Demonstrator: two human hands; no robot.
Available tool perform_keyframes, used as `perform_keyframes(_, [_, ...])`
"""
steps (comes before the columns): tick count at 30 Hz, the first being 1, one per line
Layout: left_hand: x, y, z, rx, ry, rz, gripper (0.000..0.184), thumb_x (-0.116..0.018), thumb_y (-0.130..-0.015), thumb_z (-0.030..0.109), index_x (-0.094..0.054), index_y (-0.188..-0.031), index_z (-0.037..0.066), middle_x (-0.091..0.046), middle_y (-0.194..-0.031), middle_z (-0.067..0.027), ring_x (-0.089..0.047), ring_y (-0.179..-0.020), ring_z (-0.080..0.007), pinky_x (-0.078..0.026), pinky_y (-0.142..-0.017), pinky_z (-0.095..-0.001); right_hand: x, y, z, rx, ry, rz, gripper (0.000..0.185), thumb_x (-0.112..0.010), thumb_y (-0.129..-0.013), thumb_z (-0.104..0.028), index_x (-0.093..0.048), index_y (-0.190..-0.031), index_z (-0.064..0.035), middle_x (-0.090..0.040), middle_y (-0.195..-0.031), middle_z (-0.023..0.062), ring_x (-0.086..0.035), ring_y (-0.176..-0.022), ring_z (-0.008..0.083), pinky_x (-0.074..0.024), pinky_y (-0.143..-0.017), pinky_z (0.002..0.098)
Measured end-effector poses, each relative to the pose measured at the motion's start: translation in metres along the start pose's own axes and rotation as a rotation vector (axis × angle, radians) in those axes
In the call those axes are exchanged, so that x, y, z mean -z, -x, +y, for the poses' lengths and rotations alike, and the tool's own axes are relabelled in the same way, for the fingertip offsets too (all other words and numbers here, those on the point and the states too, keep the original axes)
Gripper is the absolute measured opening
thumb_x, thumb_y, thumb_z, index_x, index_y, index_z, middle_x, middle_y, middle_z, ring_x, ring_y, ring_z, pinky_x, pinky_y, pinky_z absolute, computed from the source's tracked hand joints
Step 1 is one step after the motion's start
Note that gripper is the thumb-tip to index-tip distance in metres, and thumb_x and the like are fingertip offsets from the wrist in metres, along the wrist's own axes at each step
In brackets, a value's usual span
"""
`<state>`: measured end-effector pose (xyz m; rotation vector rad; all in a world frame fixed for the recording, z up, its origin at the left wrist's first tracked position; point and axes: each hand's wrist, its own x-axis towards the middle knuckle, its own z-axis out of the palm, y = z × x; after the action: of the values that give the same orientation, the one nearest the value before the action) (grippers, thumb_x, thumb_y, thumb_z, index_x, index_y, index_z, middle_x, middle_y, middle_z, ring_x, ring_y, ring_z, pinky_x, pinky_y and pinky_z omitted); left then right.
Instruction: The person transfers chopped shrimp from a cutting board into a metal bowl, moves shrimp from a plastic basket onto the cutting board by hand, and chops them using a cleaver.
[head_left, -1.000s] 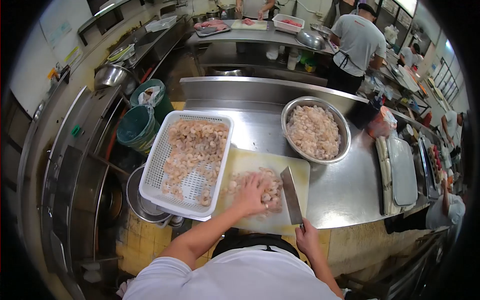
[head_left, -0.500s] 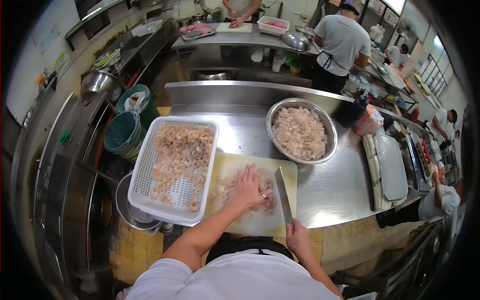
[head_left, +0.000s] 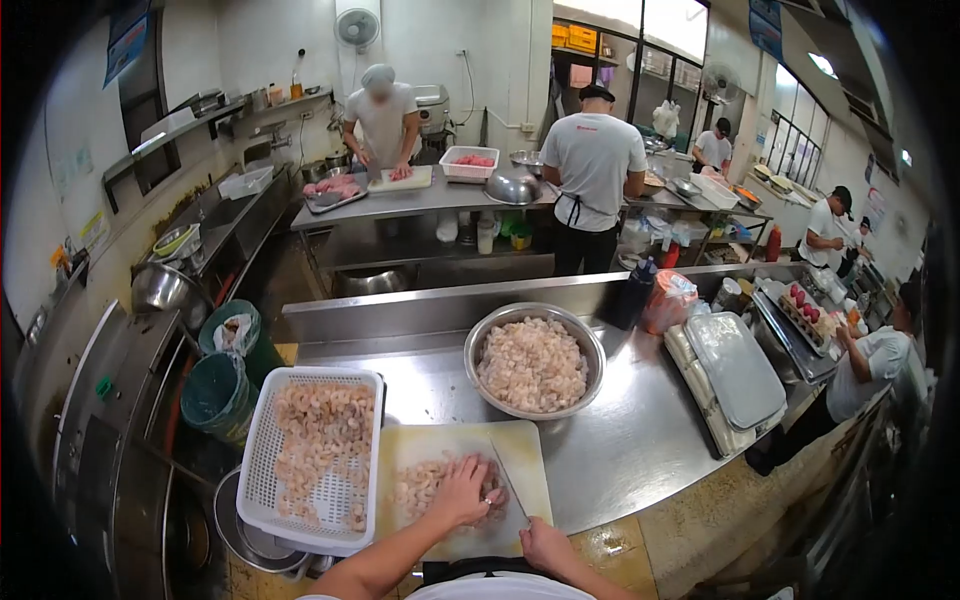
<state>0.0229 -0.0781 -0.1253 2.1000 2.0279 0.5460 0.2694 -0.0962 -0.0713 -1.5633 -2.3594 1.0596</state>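
At lower centre, we see the left hand (head_left: pixel 463 493) lying unclenched on shrimp (head_left: pixel 416 484) over the board (head_left: pixel 532 462), the right hand (head_left: pixel 548 546) gripping a knife (head_left: pixel 510 479).

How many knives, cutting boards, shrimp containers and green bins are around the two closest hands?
Knife, in the right hand: 1
Cutting board: 1
White basket and metal bowl, holding shrimp: 2
Green bins: 2
Total: 6
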Motion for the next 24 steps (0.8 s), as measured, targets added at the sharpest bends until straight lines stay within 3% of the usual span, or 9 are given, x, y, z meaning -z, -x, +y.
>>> perform_keyframes(2, [-0.007, -0.008, -0.004, 0.078, -0.071, 0.049, 0.076, -0.059, -0.099, 0.052, -0.048, -0.153, 0.001, -0.041, -0.161, -0.0288, -0.036, -0.152, -0.0453, -0.028, -0.125, -0.0580, -0.001, -0.002, 0.005, -0.034, -0.021, -0.006, 0.044, -0.059, -0.104, -0.038, -0.066, -0.115, 0.0040, -0.074, -0.098, 0.0301, -0.071, -0.095, 0.0509, -0.0554, -0.085, 0.0588])
perform_keyframes(5, [-0.016, -0.005, -0.010, 0.010, -0.097, -0.084, 0.072, -0.058, -0.100, 0.051, -0.050, -0.153, 0.004, -0.041, -0.162, -0.0282, -0.035, -0.153, -0.0450, -0.027, -0.125, -0.0591, 0.007, -0.001, 0.010, -0.140, -0.006, -0.074, 0.049, -0.060, -0.103, -0.045, -0.069, -0.108, 0.0032, -0.074, -0.097, 0.0299, -0.071, -0.094, 0.0509, -0.0555, -0.086, 0.0582])
perform_keyframes(9, [-0.016, 0.000, -0.036, 0.022, 0.313, -0.142, 0.069, -0.058, -0.101, 0.050, -0.051, -0.154, 0.006, -0.038, -0.165, -0.0264, -0.032, -0.156, -0.0440, -0.024, -0.127, -0.0595, 0.019, 0.001, 0.027, -0.200, -0.022, -0.098, 0.054, -0.056, -0.105, -0.053, -0.069, -0.108, 0.0002, -0.073, -0.099, 0.0291, -0.071, -0.098, 0.0502, -0.0547, -0.087, 0.0574])
perform_keyframes(10, [-0.001, 0.000, -0.044, 0.060, 0.310, -0.125, 0.069, -0.058, -0.101, 0.051, -0.051, -0.155, 0.007, -0.037, -0.166, -0.0258, -0.030, -0.157, -0.0436, -0.022, -0.128, -0.0594, 0.019, 0.000, 0.030, -0.213, -0.019, -0.093, 0.053, -0.055, -0.106, -0.051, -0.068, -0.109, 0.0011, -0.073, -0.100, 0.0299, -0.070, -0.098, 0.0502, -0.0542, -0.086, 0.0577])
perform_keyframes(12, [0.027, 0.018, -0.042, 0.369, -0.027, 0.012, 0.070, -0.059, -0.101, 0.051, -0.051, -0.155, 0.008, -0.036, -0.167, -0.0259, -0.028, -0.158, -0.0433, -0.020, -0.129, -0.0586, 0.015, -0.006, 0.043, -0.195, -0.049, -0.071, 0.049, -0.057, -0.107, -0.044, -0.066, -0.109, 0.0036, -0.072, -0.102, 0.0316, -0.070, -0.098, 0.0502, -0.0540, -0.084, 0.0562])
perform_keyframes(14, [0.009, 0.043, -0.068, 0.516, 0.001, 0.066, 0.071, -0.058, -0.101, 0.052, -0.051, -0.155, 0.007, -0.036, -0.167, -0.0259, -0.027, -0.158, -0.0435, -0.018, -0.129, -0.0587, 0.020, -0.007, 0.039, -0.170, -0.030, -0.049, 0.046, -0.059, -0.106, -0.041, -0.065, -0.105, 0.0047, -0.071, -0.092, 0.0311, -0.069, -0.090, 0.0519, -0.0534, -0.078, 0.0565])
perform_keyframes(20, [0.021, 0.089, -0.064, 0.237, 0.311, 0.094, 0.068, -0.065, -0.099, 0.046, -0.054, -0.152, 0.005, -0.042, -0.163, -0.0269, -0.035, -0.154, -0.0462, -0.025, -0.128, -0.0564, 0.026, -0.007, 0.034, -0.143, -0.090, -0.056, 0.042, -0.059, -0.106, -0.038, -0.063, -0.106, 0.0036, -0.071, -0.095, 0.0319, -0.068, -0.091, 0.0538, -0.0524, -0.079, 0.0605])
perform_keyframes(23, [0.023, 0.082, -0.073, 0.353, 0.055, 0.301, 0.064, -0.070, -0.096, 0.041, -0.058, -0.148, 0.005, -0.048, -0.159, -0.0269, -0.042, -0.150, -0.0452, -0.031, -0.125, -0.0533, 0.027, -0.003, 0.030, -0.138, -0.095, -0.049, 0.040, -0.060, -0.106, -0.036, -0.063, -0.104, 0.0042, -0.070, -0.092, 0.0316, -0.068, -0.089, 0.0529, -0.0521, -0.078, 0.0590])
perform_keyframes(24, [0.022, 0.078, -0.072, 0.357, 0.076, 0.255, 0.063, -0.070, -0.096, 0.040, -0.060, -0.146, 0.005, -0.049, -0.158, -0.0267, -0.043, -0.148, -0.0445, -0.032, -0.125, -0.0525, 0.024, -0.003, 0.032, -0.124, -0.089, -0.035, 0.040, -0.061, -0.105, -0.035, -0.063, -0.102, 0.0048, -0.070, -0.089, 0.0314, -0.068, -0.086, 0.0524, -0.0519, -0.076, 0.0576])
